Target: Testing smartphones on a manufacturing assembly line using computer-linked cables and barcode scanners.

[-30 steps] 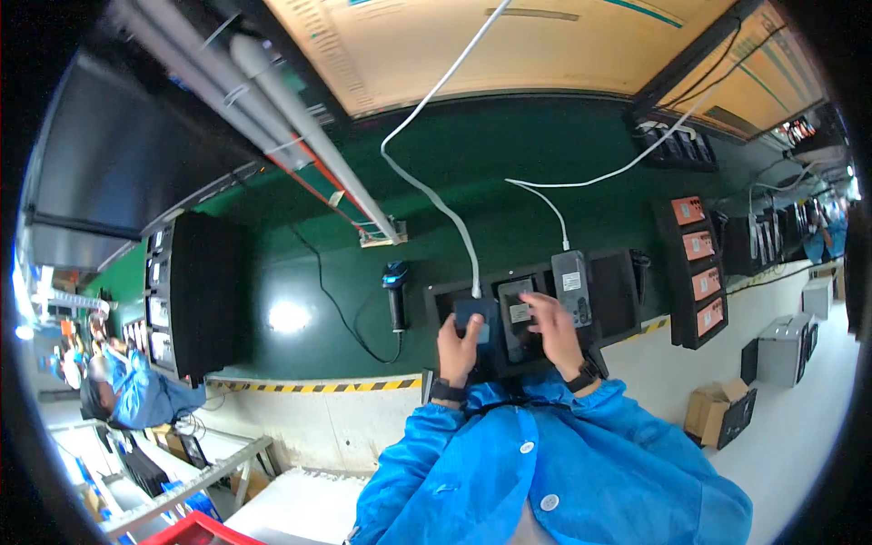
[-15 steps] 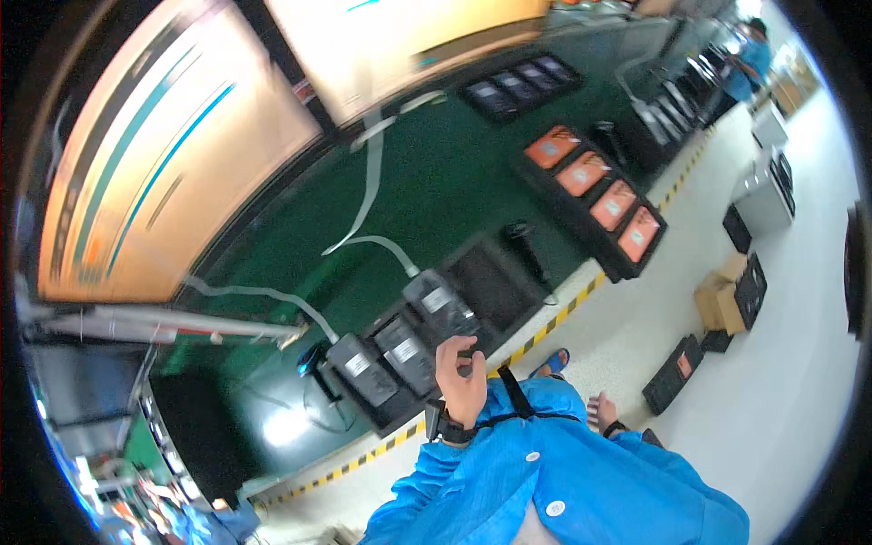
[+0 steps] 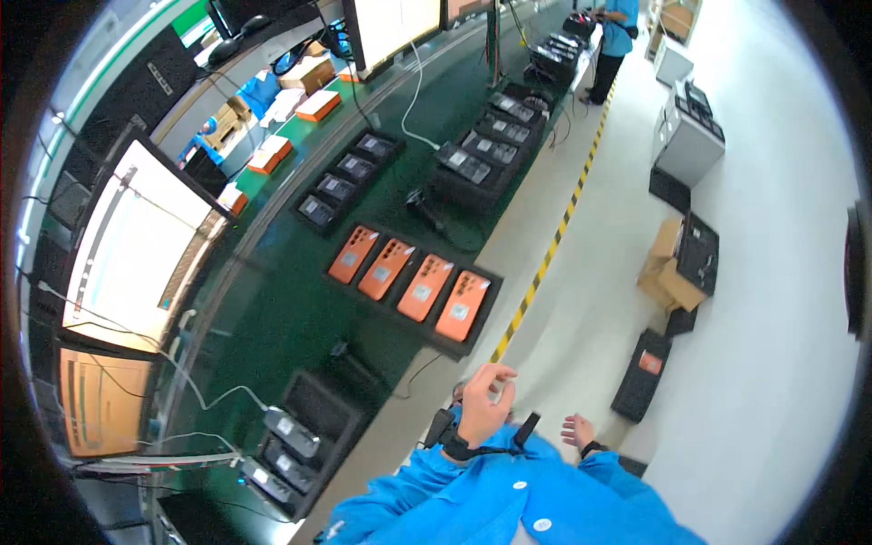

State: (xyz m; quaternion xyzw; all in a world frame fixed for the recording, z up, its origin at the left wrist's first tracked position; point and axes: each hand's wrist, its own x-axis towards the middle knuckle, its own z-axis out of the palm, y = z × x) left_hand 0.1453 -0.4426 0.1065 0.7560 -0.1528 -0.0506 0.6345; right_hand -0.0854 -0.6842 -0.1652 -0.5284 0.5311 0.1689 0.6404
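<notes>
My left hand (image 3: 484,411) hangs in the air over the walkway, near the bench edge. Its fingers are loosely curled with a gap to the thumb, and it holds nothing. My right hand (image 3: 578,431) is low at my right side, its fingers apart and nothing in it. Closest to my left hand is a black tray (image 3: 397,324) on the green bench, with several orange phones (image 3: 424,287) lying face down in it, each with a white label. At lower left another black tray (image 3: 338,461) bears three grey labelled devices (image 3: 292,431), at least two with white cables.
Handheld scanners (image 3: 425,211) lie on the bench near trays of dark phones (image 3: 336,187). Lit monitors (image 3: 136,245) line its far side. A yellow-black floor stripe (image 3: 556,238) runs alongside. Boxes (image 3: 661,263) and a black case (image 3: 641,376) stand right. A person (image 3: 618,36) stands far off.
My view has swung right along the bench. The orange phones' tray now lies closer to my left hand, and the grey devices' tray has shifted to lower left. Both hands stay without anything in them.
</notes>
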